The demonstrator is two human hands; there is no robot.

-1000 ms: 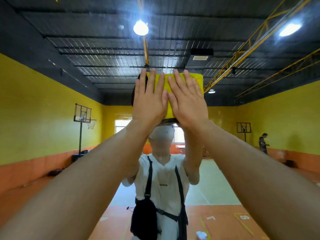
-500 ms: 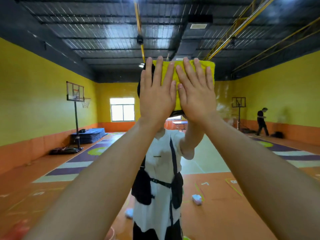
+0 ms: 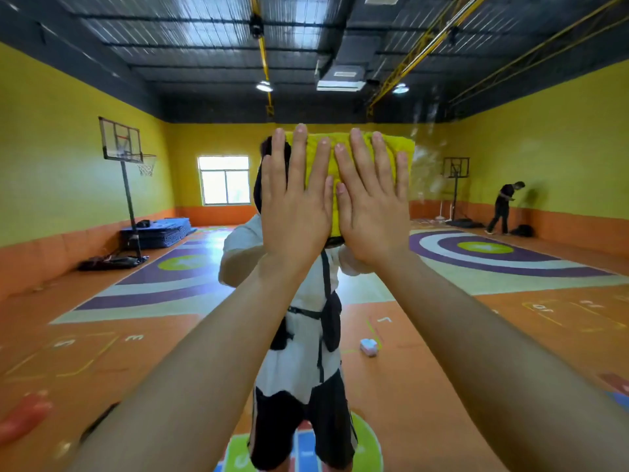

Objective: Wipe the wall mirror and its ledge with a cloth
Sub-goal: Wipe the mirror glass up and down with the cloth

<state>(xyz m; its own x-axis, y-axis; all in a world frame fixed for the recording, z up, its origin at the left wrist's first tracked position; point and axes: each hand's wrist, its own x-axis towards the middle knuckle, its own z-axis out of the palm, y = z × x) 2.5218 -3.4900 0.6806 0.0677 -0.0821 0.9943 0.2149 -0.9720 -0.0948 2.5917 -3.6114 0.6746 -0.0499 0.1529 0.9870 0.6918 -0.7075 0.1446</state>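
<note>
High on the glass at head height, a folded yellow microfibre cloth (image 3: 404, 150) lies flat against the large wall mirror (image 3: 476, 107), pinned there by both hands. The left hand (image 3: 294, 212) covers its left part and the right hand (image 3: 372, 212) its right part, the two side by side with their thumbs almost touching. The fingers (image 3: 301, 155) are straight, pointing up and slightly spread, pressing the cloth with flat palms rather than gripping it; a strip of yellow shows above the fingertips and past the right hand's outer edge. Just right of the cloth the glass carries pale, streaky smears (image 3: 425, 158). Behind the hands the mirror gives back the person's own white shirt with black straps (image 3: 299, 352), face hidden by the cloth. Around that it reflects a yellow-walled sports hall: a basketball hoop on a stand (image 3: 124, 144) at the left beside stacked blue mats (image 3: 160, 233), a bright window (image 3: 224, 180), a small pale box (image 3: 369, 347) on the orange floor, and a figure in black (image 3: 503, 207) by the far right wall.
</note>
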